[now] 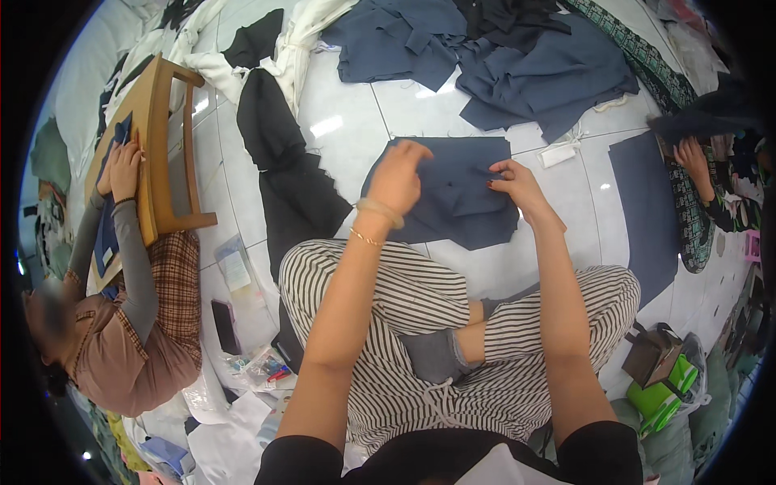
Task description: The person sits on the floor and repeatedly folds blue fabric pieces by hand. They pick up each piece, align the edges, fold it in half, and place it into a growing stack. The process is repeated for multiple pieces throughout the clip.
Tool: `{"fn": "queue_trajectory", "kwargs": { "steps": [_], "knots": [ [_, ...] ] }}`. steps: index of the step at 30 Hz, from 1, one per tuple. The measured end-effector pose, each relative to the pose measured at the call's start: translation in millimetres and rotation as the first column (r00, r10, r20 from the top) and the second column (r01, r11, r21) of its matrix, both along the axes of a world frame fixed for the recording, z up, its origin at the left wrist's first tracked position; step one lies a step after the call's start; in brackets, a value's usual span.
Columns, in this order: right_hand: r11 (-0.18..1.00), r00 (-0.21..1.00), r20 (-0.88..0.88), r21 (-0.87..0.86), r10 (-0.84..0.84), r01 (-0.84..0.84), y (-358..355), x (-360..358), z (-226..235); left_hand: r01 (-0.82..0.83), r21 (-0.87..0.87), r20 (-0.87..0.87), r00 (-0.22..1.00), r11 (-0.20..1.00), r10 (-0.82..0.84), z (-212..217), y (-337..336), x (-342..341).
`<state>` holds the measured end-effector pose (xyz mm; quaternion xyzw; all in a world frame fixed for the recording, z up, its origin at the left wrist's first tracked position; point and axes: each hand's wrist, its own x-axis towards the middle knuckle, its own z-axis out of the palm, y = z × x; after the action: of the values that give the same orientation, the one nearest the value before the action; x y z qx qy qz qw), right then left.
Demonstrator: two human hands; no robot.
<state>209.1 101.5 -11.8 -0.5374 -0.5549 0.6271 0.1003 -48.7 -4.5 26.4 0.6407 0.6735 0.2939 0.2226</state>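
Head view: hands (396,176) (521,187) at navy cloth (461,198); patterned fabric's (693,246) markings illegible.

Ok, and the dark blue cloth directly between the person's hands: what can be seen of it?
The dark blue cloth looks like matte woven fabric, roughly four-sided, with an uneven lower edge. It lies mostly flat on the white tiled floor, slightly rumpled in the middle, beyond the crossed legs. The left grip hides part of it; the right grip is at its right side. Whether either touches it is unclear.
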Motion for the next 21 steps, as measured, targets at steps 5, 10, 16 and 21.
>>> {"fn": "queue_trajectory", "kwargs": {
  "steps": [5,10,16,21],
  "knots": [
    [0.989,0.988,-0.134,0.112,-0.079,0.094,-4,-9,1,-0.136,-0.198,-0.283,0.956,0.971,0.076,-27,0,6],
    [0.957,0.948,-0.192,0.092,-0.253,0.274,-2,-6,9,-0.182,-0.357,-0.256,0.962,0.916,0.092,-30,7,-5],
    [0.958,0.966,-0.091,0.132,-0.242,0.252,-1,-2,3,-0.259,-0.259,0.284,0.901,0.931,0.329,-17,10,-28],
    [0.958,0.963,-0.051,0.1,-0.266,0.27,-1,-6,3,-0.35,-0.284,0.119,0.911,0.893,0.395,-25,9,-29]
  ]
}}
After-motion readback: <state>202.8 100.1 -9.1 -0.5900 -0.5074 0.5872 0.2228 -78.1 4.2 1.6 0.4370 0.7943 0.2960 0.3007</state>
